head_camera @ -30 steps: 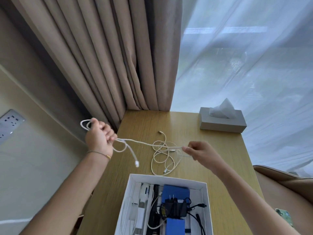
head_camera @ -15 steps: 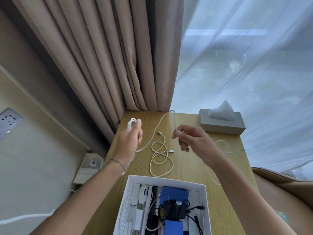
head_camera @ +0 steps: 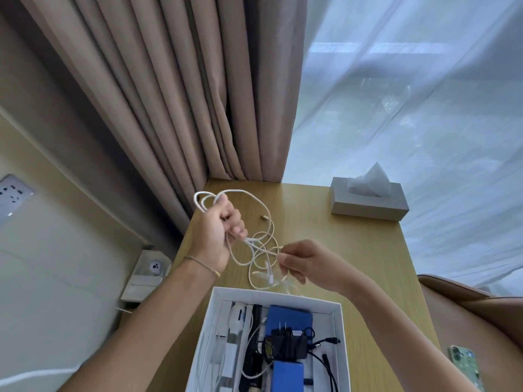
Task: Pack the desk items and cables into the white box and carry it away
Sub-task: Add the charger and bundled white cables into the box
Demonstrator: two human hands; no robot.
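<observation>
- Wooden surface (head_camera: 353,250) by the curtain, white box (head_camera: 338,346) at its near edge, already crowded with adapters.
- Left hand (head_camera: 216,230) fists the cable (head_camera: 254,199) coils; right hand (head_camera: 305,264) pinches the loose end above a second cable (head_camera: 256,281) lying there.
- Risk: the dangling plug snags that cable, or the coils spring open over the box.

Her left hand (head_camera: 218,236) is a raised fist gripping coiled cable (head_camera: 256,222). Her right hand (head_camera: 307,264) pinches the cable lower.
</observation>
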